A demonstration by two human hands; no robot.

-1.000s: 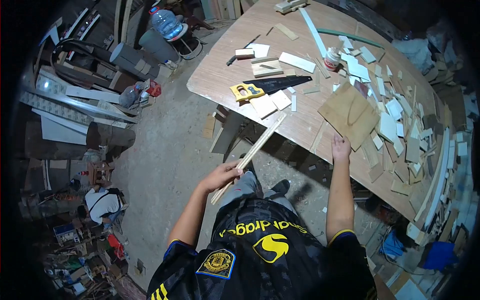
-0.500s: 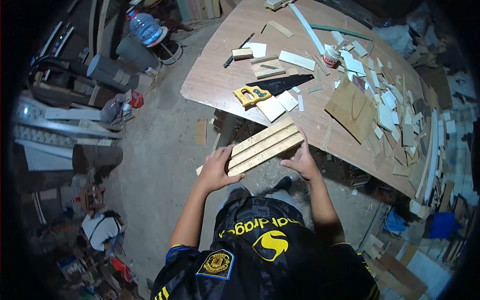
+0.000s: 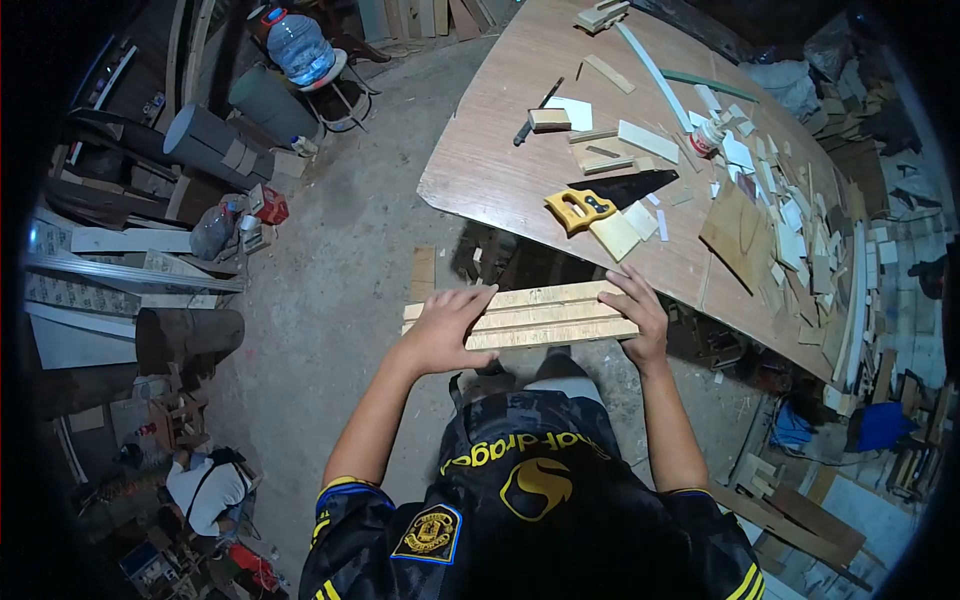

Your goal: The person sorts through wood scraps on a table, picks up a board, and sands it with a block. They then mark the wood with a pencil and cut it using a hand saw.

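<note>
Between my two hands is a grooved wooden board (image 3: 550,318), light in colour, with long channels along its face. It lies nearly level across the front of my body, just off the table's near edge. My left hand (image 3: 445,330) grips its left end, thumb along the lower edge and fingers over the top. Around the right end, my right hand (image 3: 640,315) is closed, fingers on the upper face; its thumb is mostly hidden. Beyond the board, a handsaw (image 3: 610,198) with a yellow handle rests on the table beside pale wood pieces (image 3: 615,236).
The wooden table (image 3: 480,170) carries a glue bottle (image 3: 707,135), a square plywood piece (image 3: 738,235) and many offcuts. A water jug (image 3: 300,48) stands on a stool at the back left. Another person (image 3: 208,490) is low at the left. Grey cylinders (image 3: 215,145) lie nearby.
The board has turned from a slant to nearly level. My right hand has shifted from the board's end to over its top. The table appears further right in view.
</note>
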